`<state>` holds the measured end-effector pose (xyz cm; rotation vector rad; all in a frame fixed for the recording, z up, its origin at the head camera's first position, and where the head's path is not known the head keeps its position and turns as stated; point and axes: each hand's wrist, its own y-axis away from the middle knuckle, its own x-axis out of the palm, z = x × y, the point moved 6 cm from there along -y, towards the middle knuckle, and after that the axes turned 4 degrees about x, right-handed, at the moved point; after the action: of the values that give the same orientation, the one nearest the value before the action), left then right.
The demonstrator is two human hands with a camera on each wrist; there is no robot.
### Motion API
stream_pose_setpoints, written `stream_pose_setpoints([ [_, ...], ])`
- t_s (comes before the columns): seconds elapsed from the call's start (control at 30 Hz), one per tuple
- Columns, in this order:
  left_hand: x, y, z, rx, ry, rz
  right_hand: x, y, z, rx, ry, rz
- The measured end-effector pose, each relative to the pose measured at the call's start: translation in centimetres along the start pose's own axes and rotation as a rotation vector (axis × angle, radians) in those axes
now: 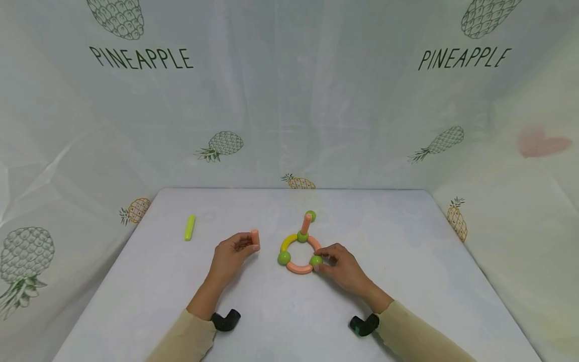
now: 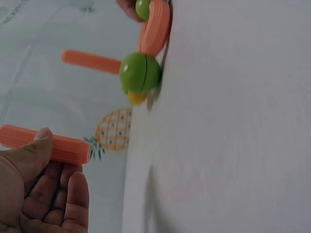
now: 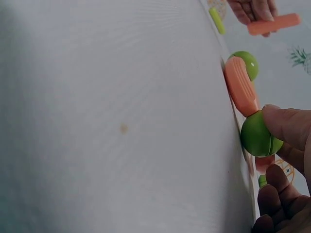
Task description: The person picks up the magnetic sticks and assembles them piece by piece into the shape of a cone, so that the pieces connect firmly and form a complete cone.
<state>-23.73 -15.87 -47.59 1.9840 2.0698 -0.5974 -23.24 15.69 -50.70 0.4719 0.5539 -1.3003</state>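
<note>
Plain beige sleeves end beside bent black wrist devices.

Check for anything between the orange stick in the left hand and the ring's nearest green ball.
Nothing visible stands in the way: in the head view, only bare table shows between the orange stick pinched in the left hand and that green ball.

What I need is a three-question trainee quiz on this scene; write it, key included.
1. What does the left hand pinch?
2. True or false: the right hand holds the yellow curved piece.
3. How many green balls form part of the ring: (a) two, (b) three or (c) four?

Key:
1. An orange stick.
2. False; it holds a green ball.
3. (b) three.
</note>
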Motion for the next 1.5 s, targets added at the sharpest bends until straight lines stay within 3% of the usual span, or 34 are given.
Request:
stream_pose_setpoints([
  [0.27,3.7,0.0,-2.5,0.046,0.056,0.054,0.0,-0.1,-0.2,-0.015,0.005,-0.009],
  [0.57,5.9,-0.1,-2.8,0.078,0.065,0.08,-0.1,0.0,-0.1,-0.029,0.004,-0.017],
  [1.07,7.2,0.4,-1.8,0.069,-0.016,0.125,-0.1,0.0,0.0,-0.034,0.003,-0.019],
  [1.5,7.4,0.4,-1.4,0.095,-0.067,0.142,0.0,0.5,0.5,-0.058,0.01,-0.024],
])
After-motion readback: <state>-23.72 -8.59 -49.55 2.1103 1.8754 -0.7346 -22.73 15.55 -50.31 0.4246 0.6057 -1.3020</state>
